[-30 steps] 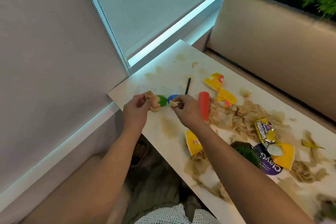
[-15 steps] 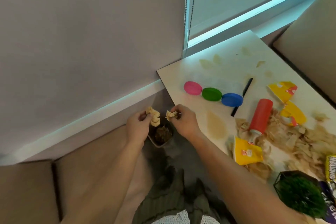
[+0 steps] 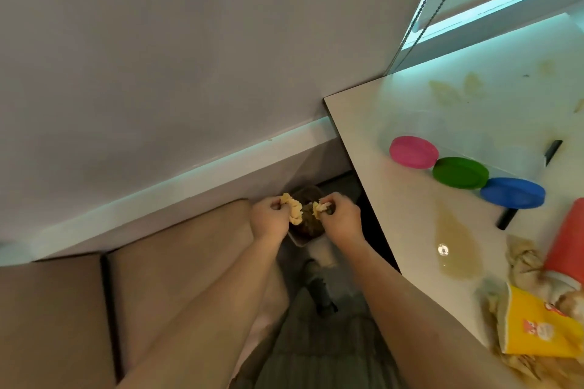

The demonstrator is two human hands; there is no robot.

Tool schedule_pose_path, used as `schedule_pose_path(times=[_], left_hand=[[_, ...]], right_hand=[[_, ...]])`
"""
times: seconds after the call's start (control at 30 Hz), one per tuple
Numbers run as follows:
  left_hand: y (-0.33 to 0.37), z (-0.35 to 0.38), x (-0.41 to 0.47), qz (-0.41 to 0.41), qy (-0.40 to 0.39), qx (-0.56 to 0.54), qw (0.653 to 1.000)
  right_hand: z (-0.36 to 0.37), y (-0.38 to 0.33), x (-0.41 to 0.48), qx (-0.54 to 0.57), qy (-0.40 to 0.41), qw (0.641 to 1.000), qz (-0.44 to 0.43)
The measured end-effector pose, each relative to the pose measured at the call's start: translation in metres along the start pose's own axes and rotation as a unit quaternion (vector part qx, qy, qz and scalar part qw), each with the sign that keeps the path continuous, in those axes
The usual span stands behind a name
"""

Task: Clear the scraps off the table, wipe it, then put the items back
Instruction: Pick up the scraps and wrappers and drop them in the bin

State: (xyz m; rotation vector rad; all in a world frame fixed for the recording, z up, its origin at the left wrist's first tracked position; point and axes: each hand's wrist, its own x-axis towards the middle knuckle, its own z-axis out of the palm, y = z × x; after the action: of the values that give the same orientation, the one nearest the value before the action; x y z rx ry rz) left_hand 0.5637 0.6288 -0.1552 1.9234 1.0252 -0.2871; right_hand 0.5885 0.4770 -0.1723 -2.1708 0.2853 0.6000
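Observation:
My left hand point(image 3: 269, 220) grips a clump of pale yellow scraps point(image 3: 293, 211). My right hand point(image 3: 341, 218) pinches a smaller scrap point(image 3: 319, 207). Both hands hover over a small bin point(image 3: 303, 238) on the floor beside the table's left end; brown scraps lie inside it. The white table point(image 3: 407, 208) stretches to the right, with a beige smear point(image 3: 455, 249) on it. Crumpled brown scraps point(image 3: 524, 265) lie at its right side.
Pink point(image 3: 413, 152), green point(image 3: 459, 172) and blue point(image 3: 512, 192) lids sit in a row on the table, with a black stick point(image 3: 508, 215), a red bottle point(image 3: 565, 243) and a yellow wrapper point(image 3: 534, 331) nearby. A beige bench seat point(image 3: 158, 262) lies to the left.
Both hands have carried their scraps off the table and down to the left, ending over the floor bin. My view has followed them down and left.

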Motion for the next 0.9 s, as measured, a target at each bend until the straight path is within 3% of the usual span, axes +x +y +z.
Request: schedule_pose_path(times=[0.2,0.43,0.57,0.7,0.9], left_hand=[[-0.026,0.03,0.038,-0.034,-0.019,0.009,0.999],[-0.035,0.057,0.069,-0.064,-0.008,0.038,0.997],[-0.031,0.061,0.075,-0.058,-0.029,0.06,0.996],[-0.022,0.069,0.075,-0.098,-0.107,0.047,0.988],[-0.037,0.077,0.087,-0.115,-0.118,0.007,0.986]], right_hand=[[0.027,0.025,0.037,0.005,-0.014,0.999,0.038],[0.048,0.039,0.062,0.016,-0.112,0.991,0.074],[0.041,0.04,0.066,0.01,-0.104,0.99,0.092],[0.037,0.043,0.067,0.005,-0.107,0.99,0.092],[0.027,0.042,0.062,0.004,-0.12,0.99,0.077]])
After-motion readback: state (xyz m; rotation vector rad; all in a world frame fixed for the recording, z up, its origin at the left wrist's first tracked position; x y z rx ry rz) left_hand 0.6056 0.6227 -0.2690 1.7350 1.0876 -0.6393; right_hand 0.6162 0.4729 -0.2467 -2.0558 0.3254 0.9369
